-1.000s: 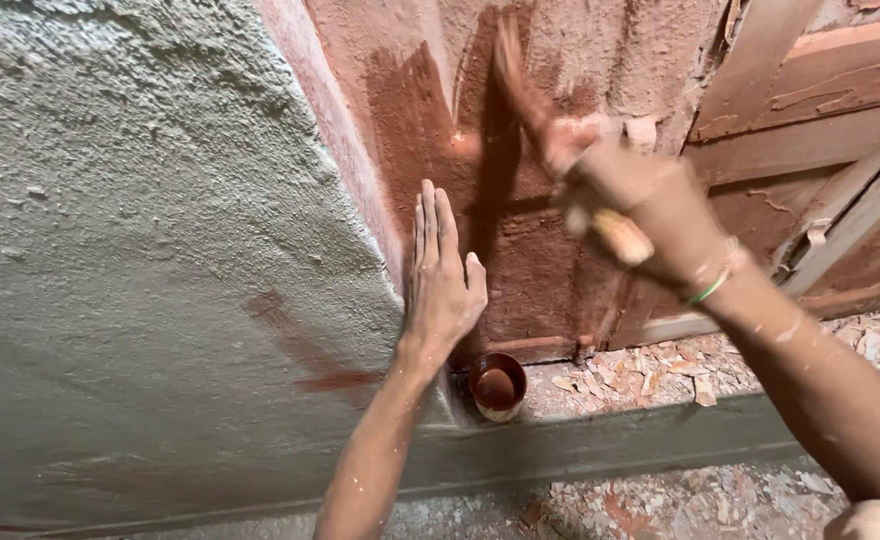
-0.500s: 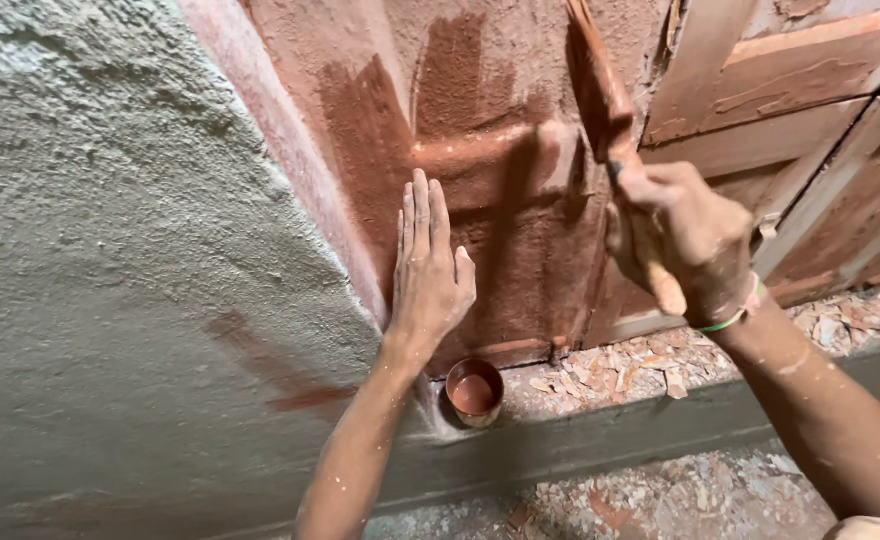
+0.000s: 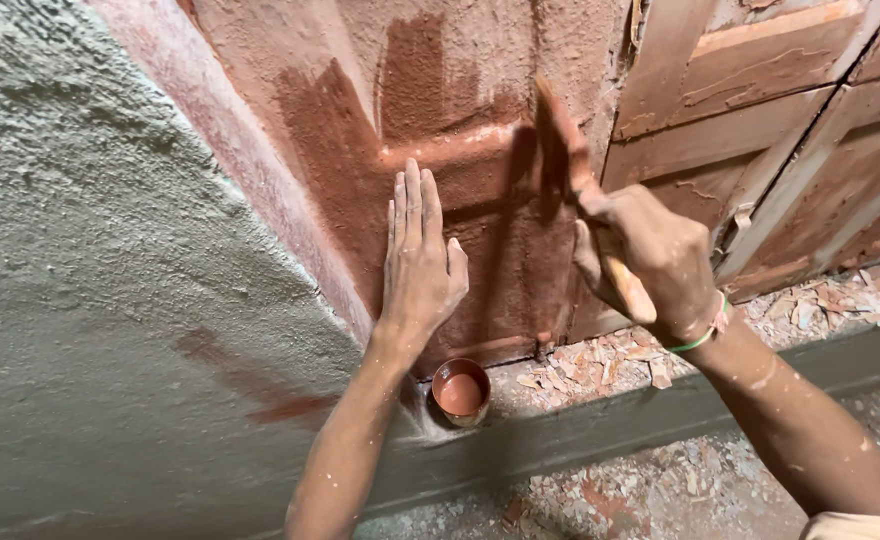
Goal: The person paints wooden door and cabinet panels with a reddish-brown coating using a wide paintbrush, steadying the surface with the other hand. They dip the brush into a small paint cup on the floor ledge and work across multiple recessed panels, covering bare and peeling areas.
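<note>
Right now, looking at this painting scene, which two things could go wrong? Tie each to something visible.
1. The left hand lies flat on the red-brown wall beside darker, possibly wet paint; it could smear it.
2. The small paint cup sits open on the narrow ledge directly below the forearm; a dropped elbow might knock it off.

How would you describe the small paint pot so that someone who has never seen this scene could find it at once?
Start at the red-brown painted wall where the left hand lies flat. Follow that forearm down to the grey ledge at the wall's foot. There sits the paint pot, a small round open cup of red-brown paint, the only whole, round thing beside the scattered paint flakes.
</note>
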The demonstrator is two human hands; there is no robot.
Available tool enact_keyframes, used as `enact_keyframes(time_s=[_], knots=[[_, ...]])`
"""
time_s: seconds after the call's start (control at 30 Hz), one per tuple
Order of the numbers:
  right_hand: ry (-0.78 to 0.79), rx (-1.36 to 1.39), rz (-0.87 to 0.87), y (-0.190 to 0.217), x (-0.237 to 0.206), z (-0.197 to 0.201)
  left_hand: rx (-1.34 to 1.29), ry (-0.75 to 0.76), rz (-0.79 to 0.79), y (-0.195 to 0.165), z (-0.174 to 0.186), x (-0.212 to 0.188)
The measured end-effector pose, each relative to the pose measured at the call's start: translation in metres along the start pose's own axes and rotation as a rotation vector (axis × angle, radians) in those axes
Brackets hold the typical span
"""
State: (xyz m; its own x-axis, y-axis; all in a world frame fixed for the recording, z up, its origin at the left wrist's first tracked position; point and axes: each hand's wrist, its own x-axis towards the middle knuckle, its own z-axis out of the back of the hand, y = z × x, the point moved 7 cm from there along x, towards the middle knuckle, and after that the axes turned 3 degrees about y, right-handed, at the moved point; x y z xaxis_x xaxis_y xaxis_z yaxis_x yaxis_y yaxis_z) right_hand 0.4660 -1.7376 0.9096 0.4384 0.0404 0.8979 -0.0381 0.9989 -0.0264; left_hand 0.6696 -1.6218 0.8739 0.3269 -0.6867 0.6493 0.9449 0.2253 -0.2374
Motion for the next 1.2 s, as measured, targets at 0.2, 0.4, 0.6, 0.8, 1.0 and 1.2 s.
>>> enact_keyframes(time_s=[0.2,0.4,0.6,0.8,1.0,1.2], knots=[[0.455,-0.055,-0.123,-0.006,-0.013,-0.061,0.123,0.017,0.014,0.018,-0.01,0.007],[0.714,0.405,-0.395,-0.008,-0.05,-0.093,0.247,0.064,0.0,0.028,-0.015,0.007],[-0.087,0.025,-0.024,0.003,0.016,0.002,0.204,0.027,-0.013,0.031,-0.004,0.007],[0.222,0.223,-0.111,0.001,0.012,-0.036,0.202,0.022,-0.014,0.034,-0.003,0.008],[0.774,0.358,-0.33,-0.003,-0.032,-0.085,0.209,0.023,-0.023,0.035,-0.005,0.009],[0.12,0.344,0.069,0.018,0.035,0.004,0.203,0.065,0.001,0.037,-0.005,0.011]])
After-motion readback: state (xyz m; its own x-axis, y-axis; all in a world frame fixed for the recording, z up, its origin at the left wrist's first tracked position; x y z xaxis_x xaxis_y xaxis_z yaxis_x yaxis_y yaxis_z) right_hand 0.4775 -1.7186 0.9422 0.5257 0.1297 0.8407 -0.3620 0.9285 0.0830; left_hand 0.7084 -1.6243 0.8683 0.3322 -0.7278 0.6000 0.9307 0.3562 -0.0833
